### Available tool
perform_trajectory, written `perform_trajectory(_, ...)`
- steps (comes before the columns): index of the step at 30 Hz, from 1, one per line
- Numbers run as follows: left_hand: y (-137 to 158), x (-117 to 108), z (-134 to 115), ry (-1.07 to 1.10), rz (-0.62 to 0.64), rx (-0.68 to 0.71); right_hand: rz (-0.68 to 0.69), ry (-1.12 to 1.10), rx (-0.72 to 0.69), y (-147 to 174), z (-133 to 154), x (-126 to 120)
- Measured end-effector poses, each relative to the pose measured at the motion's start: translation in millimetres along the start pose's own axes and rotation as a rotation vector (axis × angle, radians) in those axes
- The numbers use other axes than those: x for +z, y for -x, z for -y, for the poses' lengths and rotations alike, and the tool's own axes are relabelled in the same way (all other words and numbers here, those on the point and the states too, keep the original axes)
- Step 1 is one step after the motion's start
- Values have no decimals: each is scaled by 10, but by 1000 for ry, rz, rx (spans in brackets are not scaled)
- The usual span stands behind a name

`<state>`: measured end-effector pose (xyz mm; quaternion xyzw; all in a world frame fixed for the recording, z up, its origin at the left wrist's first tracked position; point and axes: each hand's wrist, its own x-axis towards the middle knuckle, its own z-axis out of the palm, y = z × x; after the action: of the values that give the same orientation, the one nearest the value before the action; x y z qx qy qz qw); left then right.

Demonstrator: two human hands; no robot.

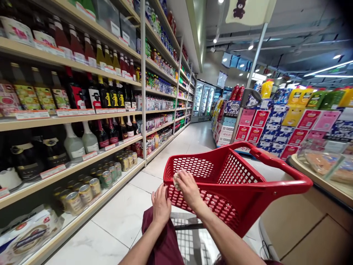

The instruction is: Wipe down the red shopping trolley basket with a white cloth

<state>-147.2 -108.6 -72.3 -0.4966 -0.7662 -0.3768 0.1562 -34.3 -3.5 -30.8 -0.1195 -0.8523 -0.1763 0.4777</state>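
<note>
The red basket (228, 187) sits tilted in the middle of the aisle, its handle (275, 162) swung up toward the right. The right hand (189, 187) presses a small pale cloth (176, 180) against the basket's near rim, fingers closed over it. The left hand (160, 206) lies just below the same rim, fingers curled at the basket's near wall; whether it truly grips the mesh cannot be told. A maroon garment (162, 239) lies beneath the basket, under the forearms.

Left of the basket, shelves (82, 117) carry glass bottles (110, 97) and, lower down, jars (91, 187). Right of the basket stands a counter (317, 206), with stacked boxes (275, 129) beyond.

Risk, as judged: the basket is held at a slant on a doubtful left-hand hold. Firm wiping pressure could tip it off its support. A sideways slip would carry it toward the jars.
</note>
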Motion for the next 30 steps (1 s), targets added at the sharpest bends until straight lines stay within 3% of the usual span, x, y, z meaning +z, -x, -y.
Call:
perform_trajectory(3,-36,-94,91,-25,-21,-18,117,-40,-120,111,193,280)
perform_trajectory(6,-22,-114,120,-23,-21,-5,209,-92,-166,388,256,348)
perform_trajectory(8,-12,-96,103,-10,-23,-2,218,-97,-149,440,203,281)
perform_trajectory(14,-41,-32,-54,23,14,32,148,-58,-42,190,-129,29)
perform_trajectory(21,-26,-17,-226,7,28,114,208,-84,-142,572,-91,-66)
perform_trajectory(27,-56,56,-475,3,36,204,117,-12,25,521,-390,-423)
perform_trajectory(30,-36,100,-596,5,77,283,141,-20,-41,700,-415,-480)
